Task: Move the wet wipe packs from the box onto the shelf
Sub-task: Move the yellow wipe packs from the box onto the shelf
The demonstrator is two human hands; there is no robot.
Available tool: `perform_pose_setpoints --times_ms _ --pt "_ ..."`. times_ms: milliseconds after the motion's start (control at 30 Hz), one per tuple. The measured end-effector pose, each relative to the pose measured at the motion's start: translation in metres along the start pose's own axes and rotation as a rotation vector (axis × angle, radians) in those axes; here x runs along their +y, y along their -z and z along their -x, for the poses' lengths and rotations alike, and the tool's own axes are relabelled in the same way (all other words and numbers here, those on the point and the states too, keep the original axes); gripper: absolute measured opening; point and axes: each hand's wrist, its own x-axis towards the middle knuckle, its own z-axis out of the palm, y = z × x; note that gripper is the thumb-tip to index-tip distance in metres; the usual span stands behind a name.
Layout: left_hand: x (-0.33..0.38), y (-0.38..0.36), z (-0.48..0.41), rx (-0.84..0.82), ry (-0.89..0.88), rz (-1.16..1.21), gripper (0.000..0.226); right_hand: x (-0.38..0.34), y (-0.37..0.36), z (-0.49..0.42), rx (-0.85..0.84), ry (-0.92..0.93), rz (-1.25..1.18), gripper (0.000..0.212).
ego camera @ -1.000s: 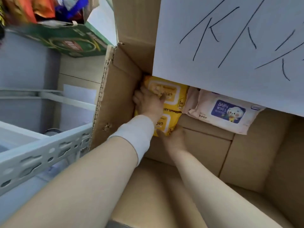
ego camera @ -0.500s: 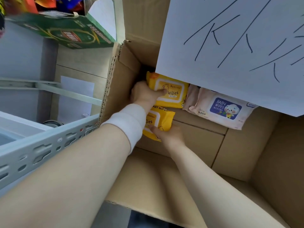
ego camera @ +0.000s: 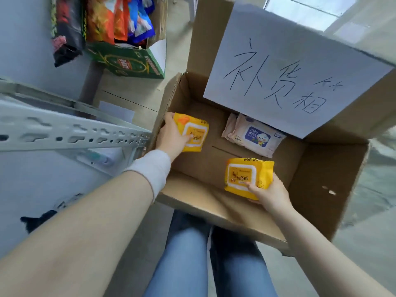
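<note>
left hand closed around a yellow wipes pack, thumb on its front, held near the left wall inside the open cardboard box. right hand gripping a second yellow pack from below, thumb across its label, lifted over the near side of the box. pale pink packs lying flat on the box floor at the back, partly under a flap bearing a handwritten paper sign; grey metal shelf rail just left of the box.
</note>
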Motion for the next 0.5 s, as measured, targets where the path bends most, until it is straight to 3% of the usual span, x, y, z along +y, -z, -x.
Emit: perform_pose_setpoints --times_ms 233,433,500 --pt "-0.014 0.091 0.138 0.035 -0.129 0.115 0.062 0.003 0.058 0.097 -0.05 0.16 -0.173 0.019" --pt "-0.034 0.195 0.312 0.318 -0.215 0.304 0.063 -0.026 0.085 0.228 -0.322 0.403 -0.219 0.022" --pt "-0.045 0.234 0.369 0.426 -0.237 0.374 0.052 -0.042 0.083 0.275 -0.412 0.474 -0.21 0.027"
